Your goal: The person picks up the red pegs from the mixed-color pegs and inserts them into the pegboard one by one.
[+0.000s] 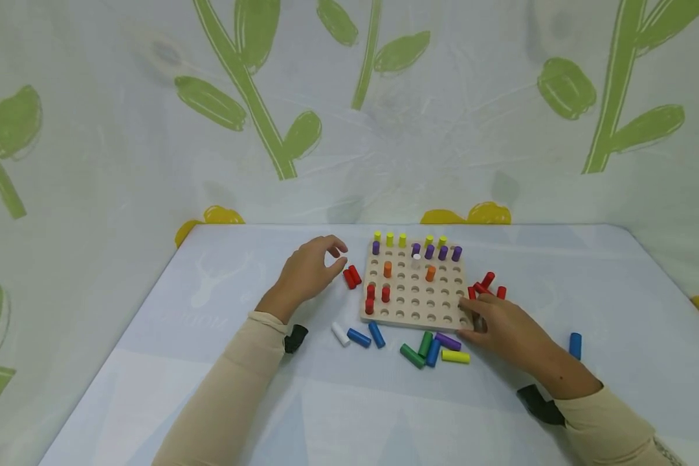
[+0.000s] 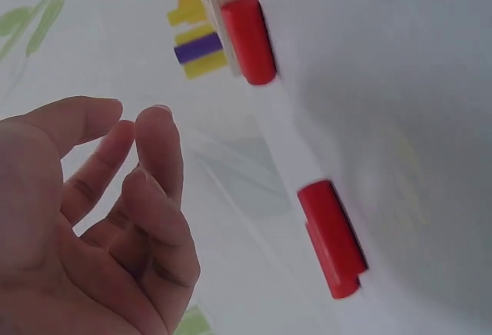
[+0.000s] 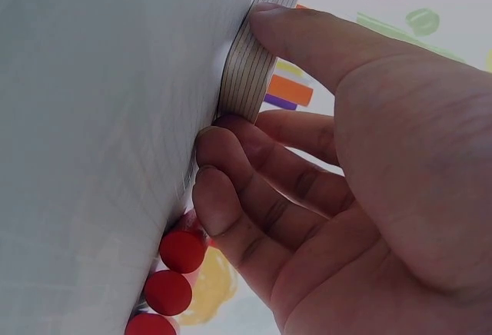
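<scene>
A wooden pegboard [image 1: 408, 317] lies flat on the table with round holes. Yellow pegs [image 1: 389, 239] and purple pegs [image 1: 429, 252] stand at its back, then a white peg [image 1: 416, 261], two orange pegs [image 1: 388, 269] and three red ones [image 1: 386, 294] at front left. My right hand [image 1: 509, 336] grips the board's front right corner, thumb pressed on the front side [image 3: 254, 51], fingers along the right side. Left of the board my left hand [image 1: 305, 272] hovers, fingers loosely bent and holding nothing, beside loose red pegs [image 1: 349, 279].
Before the board lie a loose white peg [image 1: 340, 334], blue pegs [image 1: 358, 338], green pegs [image 1: 412, 356], a purple peg [image 1: 448, 342] and a yellow peg [image 1: 455, 356]. More red pegs [image 1: 488, 279] lie to the right, and a blue peg [image 1: 575, 345] farther right.
</scene>
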Motion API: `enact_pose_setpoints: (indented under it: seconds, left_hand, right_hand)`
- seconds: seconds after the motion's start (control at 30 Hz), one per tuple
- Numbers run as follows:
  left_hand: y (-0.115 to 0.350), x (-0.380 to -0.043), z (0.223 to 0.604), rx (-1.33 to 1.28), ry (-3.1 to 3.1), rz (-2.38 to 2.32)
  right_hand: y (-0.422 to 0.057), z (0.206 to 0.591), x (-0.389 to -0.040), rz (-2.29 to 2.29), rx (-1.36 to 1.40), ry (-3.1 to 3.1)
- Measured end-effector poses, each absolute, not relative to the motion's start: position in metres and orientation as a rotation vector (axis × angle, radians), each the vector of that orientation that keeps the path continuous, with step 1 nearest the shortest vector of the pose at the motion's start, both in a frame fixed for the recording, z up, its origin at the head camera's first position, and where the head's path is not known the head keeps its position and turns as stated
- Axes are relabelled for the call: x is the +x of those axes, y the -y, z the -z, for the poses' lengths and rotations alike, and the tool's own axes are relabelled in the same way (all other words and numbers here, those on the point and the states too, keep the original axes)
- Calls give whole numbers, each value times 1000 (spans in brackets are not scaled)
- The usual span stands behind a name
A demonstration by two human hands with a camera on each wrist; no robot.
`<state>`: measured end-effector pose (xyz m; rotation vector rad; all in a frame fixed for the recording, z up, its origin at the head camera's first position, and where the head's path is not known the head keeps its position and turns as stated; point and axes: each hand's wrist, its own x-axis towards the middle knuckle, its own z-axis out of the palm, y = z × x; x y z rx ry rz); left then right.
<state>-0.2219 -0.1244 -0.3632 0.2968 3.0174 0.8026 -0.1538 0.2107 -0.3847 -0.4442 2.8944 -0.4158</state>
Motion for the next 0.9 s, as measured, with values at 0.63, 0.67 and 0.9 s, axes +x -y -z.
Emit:
enact_pose_setpoints:
  seconds: [0.63, 0.67, 0.9]
  left_hand:
    - [159, -239, 379, 103, -2954, -721]
    - [160, -240, 379, 99, -2949, -712]
    - [167, -241, 381, 44, -2937, -659]
  right_hand:
    - [-211, 388, -153, 407, -433, -2893]
    - [-211, 388, -153, 406, -436, -2893]
    - [-211, 386, -154, 407, -441, -2891]
